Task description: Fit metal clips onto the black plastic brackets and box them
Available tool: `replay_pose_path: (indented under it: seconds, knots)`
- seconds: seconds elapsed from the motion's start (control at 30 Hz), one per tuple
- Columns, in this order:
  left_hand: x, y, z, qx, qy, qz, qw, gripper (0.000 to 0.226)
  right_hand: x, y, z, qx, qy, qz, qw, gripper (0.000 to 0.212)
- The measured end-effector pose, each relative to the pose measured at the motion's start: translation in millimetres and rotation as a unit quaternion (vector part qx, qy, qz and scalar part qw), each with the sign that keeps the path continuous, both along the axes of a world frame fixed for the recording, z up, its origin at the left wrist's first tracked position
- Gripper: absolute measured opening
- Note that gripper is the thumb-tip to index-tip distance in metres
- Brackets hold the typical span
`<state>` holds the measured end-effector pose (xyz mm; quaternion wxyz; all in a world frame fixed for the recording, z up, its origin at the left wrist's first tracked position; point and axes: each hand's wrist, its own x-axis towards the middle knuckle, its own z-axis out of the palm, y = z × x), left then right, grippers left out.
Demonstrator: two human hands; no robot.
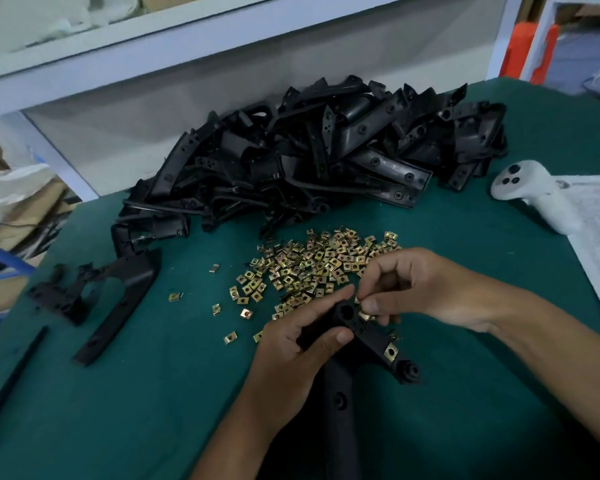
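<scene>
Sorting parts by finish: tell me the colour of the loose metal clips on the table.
Brassy yellow-gold, each with a dark centre hole; the clips show in the head view.

Green-topped table (499, 237), white shelf frame (153, 46) behind, cardboard boxes (14, 216) left

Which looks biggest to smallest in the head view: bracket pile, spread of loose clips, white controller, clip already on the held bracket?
1. bracket pile
2. spread of loose clips
3. white controller
4. fitted clip on the held bracket

The controller lies farther from the camera, but the gaps are wide enough to rank.
</scene>
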<state>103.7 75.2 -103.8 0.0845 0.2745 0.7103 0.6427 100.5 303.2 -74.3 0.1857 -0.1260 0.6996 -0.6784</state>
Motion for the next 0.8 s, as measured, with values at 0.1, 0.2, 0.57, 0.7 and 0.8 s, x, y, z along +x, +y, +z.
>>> replay_pose_path:
  seconds: [0.1,0.2,0.57,0.7,0.8]
  knots:
    - [0,-1,0,0.005,-0.006,0.012,1.000,0.041,0,-4,-3,-0.013,0.001,-0.010,1.000,0.005]
    - [0,0,0,0.007,-0.004,0.024,1.000,0.038,0,-4,-2,-0.017,-0.004,-0.002,1.000,0.006]
    - [-1,2,0,0.062,-0.051,0.045,0.996,0.034,2,-18,-13,-0.108,0.014,-0.059,0.992,0.006]
    - [-1,1,-1,0.076,-0.068,0.066,0.993,0.030,1,-19,-15,-0.139,-0.006,-0.063,0.988,0.017]
    - [-2,1,-2,0.082,-0.072,0.067,0.992,0.030,2,-18,-13,-0.123,0.003,-0.072,0.990,0.016]
